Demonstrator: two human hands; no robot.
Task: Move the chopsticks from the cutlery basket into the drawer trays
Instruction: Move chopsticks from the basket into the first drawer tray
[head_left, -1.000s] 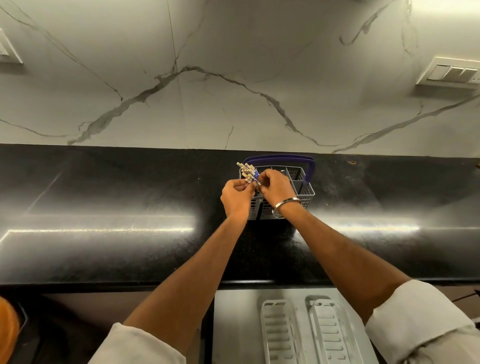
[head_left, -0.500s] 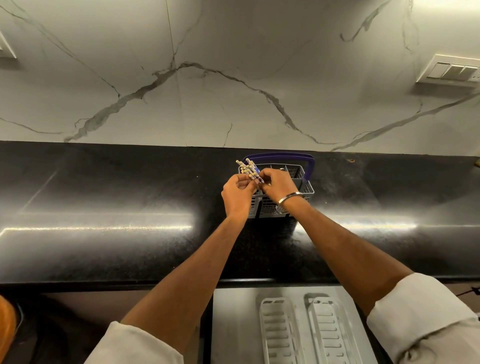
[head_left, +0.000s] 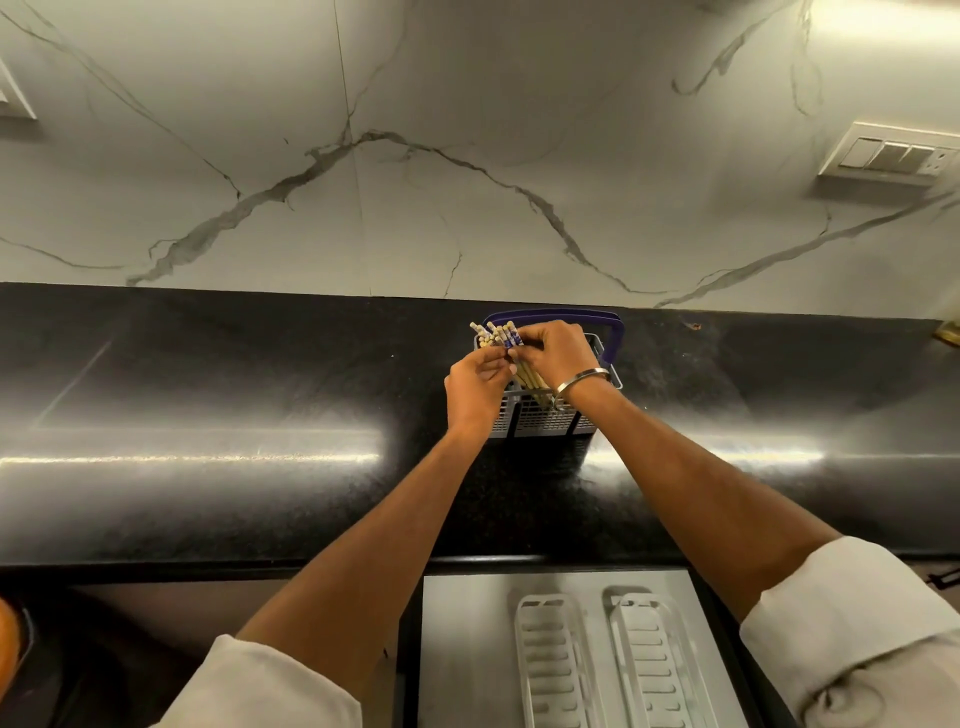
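Observation:
A grey cutlery basket (head_left: 540, 418) with a blue handle (head_left: 615, 332) stands on the black counter near the wall. A bundle of wooden chopsticks (head_left: 493, 335) with blue-and-white tops sticks up from its left side, leaning left. My left hand (head_left: 475, 387) grips the bundle from the left, fingers curled round it. My right hand (head_left: 558, 353), with a metal bangle on the wrist, pinches the sticks from the right just below their tops. Two white slotted drawer trays (head_left: 550, 660) (head_left: 654, 660) lie side by side in the open drawer below the counter edge.
The black counter (head_left: 208, 415) runs the full width, backed by a marble wall. A switch plate (head_left: 888, 156) sits on the wall at the right. The drawer's grey floor (head_left: 462, 649) shows left of the trays. An orange object (head_left: 8, 639) is at the lower left edge.
Both hands have stayed on the chopstick bundle at the basket. The right hand has closed further over the sticks, and the bundle is drawn tighter together.

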